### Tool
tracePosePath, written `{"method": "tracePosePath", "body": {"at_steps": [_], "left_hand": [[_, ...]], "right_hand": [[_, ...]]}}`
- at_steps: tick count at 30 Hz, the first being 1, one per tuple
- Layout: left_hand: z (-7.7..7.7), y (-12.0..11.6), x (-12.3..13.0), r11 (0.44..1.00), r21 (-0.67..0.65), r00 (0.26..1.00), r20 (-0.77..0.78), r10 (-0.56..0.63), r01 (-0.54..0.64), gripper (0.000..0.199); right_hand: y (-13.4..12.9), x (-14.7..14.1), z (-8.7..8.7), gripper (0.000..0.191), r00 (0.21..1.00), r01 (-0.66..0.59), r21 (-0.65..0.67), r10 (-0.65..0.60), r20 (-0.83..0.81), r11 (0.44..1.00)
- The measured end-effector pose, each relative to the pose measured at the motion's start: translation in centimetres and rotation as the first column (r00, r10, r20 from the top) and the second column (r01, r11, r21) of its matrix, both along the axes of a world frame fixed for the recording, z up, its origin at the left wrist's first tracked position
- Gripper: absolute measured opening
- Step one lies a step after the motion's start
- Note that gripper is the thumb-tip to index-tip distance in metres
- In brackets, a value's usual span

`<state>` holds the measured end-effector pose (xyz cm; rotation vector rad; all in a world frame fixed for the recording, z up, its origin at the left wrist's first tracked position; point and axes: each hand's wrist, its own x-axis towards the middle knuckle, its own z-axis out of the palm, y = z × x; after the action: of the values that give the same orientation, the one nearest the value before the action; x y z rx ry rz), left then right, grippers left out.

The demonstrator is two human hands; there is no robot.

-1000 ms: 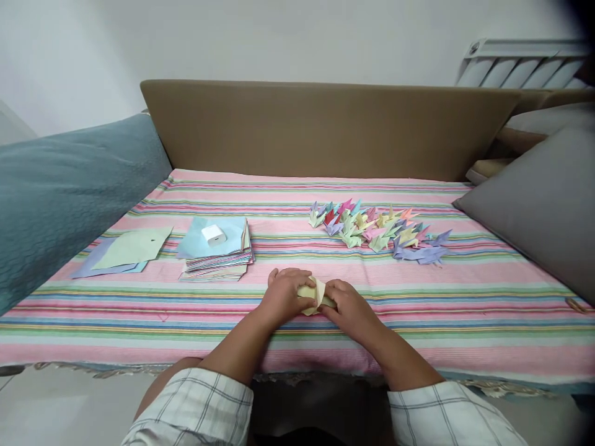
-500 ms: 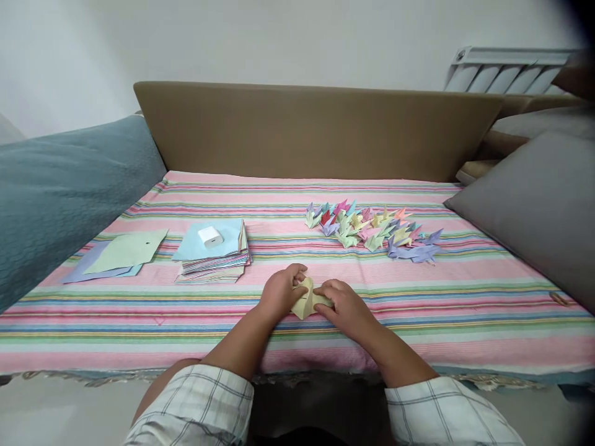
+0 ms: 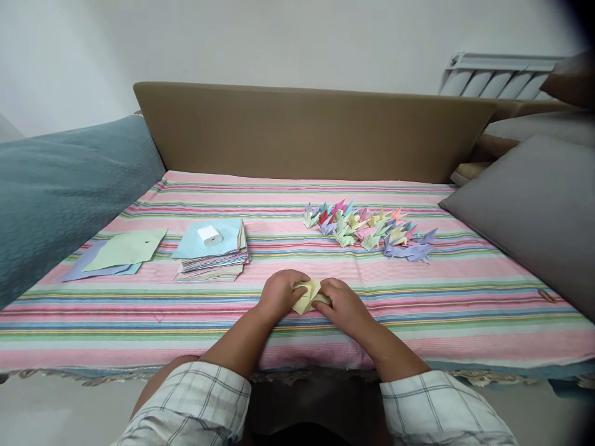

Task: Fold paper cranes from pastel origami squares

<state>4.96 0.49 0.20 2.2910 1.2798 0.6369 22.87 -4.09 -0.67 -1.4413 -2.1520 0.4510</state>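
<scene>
A pale yellow, partly folded paper (image 3: pixel 307 296) lies on the striped cloth (image 3: pixel 418 310) near its front edge. My left hand (image 3: pixel 277 295) pinches its left side and my right hand (image 3: pixel 343 305) pinches its right side; both press it against the cloth. Further back to the right lies a cluster of several small folded paper cranes (image 3: pixel 367 230) in mixed colours. Back left of my hands sits a stack of coloured paper squares (image 3: pixel 214 254) with a small white box (image 3: pixel 209 235) on top.
A few loose paper sheets (image 3: pixel 118 254) lie at the far left. A teal blanket (image 3: pixel 60 192) rises on the left, a grey cushion (image 3: pixel 534 210) on the right, and a brown headboard (image 3: pixel 307 130) stands behind. A radiator (image 3: pixel 497 74) is at the upper right.
My fingers have shifted on the yellow paper, whose raised flap now lies flatter between my hands. The camera has drifted slightly; the cranes and the stack stay where they were.
</scene>
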Motion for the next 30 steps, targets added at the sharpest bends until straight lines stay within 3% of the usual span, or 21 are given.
{"method": "tracePosePath", "body": {"at_steps": [5, 7, 9, 10, 11, 15, 18, 23, 30], "left_hand": [[0.8, -0.5, -1.1, 0.982, -0.054, 0.978, 0.118, -0.175, 0.182, 0.033], [1.3, -0.8, -1.6, 0.956, -0.096, 0.954, 0.147, -0.26, 0.276, 0.053], [1.7, -1.0, -2.0, 0.942, -0.126, 0.943, 0.168, -0.288, 0.31, 0.08], [1.7, -1.1, -2.1, 0.94, -0.134, 0.941, 0.174, -0.289, 0.313, 0.084], [1.6, -1.1, -2.2, 0.941, -0.131, 0.942, 0.173, -0.289, 0.313, 0.081], [1.0, -1.0, -2.2, 0.942, -0.07, 0.941, 0.113, -0.319, 0.328, 0.037], [1.1, -1.1, -2.1, 0.943, -0.041, 0.942, 0.079, -0.325, 0.329, 0.019], [1.7, -1.5, -2.1, 0.933, -0.001, 0.932, 0.046, -0.36, 0.361, 0.011], [1.2, -1.3, -2.3, 0.936, 0.007, 0.935, 0.039, -0.352, 0.352, 0.011]], "right_hand": [[0.1, 0.0, -0.1, 0.006, 0.999, -0.004, 0.002, 0.004, 0.039, 1.0], [0.1, 0.0, -0.1, 0.006, 0.999, 0.003, 0.006, -0.004, 0.046, 1.0], [0.1, 0.0, -0.1, 0.007, 0.999, 0.011, 0.009, -0.011, 0.032, 1.0], [0.1, 0.0, -0.1, 0.009, 1.0, 0.01, 0.009, -0.01, 0.018, 1.0], [0.0, 0.1, -0.1, 0.012, 1.0, 0.008, 0.007, -0.008, 0.004, 1.0], [0.0, 0.1, -0.2, 0.016, 1.0, 0.001, -0.001, -0.002, -0.022, 1.0], [0.1, 0.1, -0.3, 0.016, 1.0, 0.003, -0.007, -0.004, -0.027, 1.0], [0.1, 0.1, -0.2, 0.012, 1.0, -0.002, -0.022, 0.002, -0.019, 1.0], [-0.1, -0.1, 0.0, 0.012, 0.999, 0.016, -0.031, -0.018, -0.047, 0.999]]}}
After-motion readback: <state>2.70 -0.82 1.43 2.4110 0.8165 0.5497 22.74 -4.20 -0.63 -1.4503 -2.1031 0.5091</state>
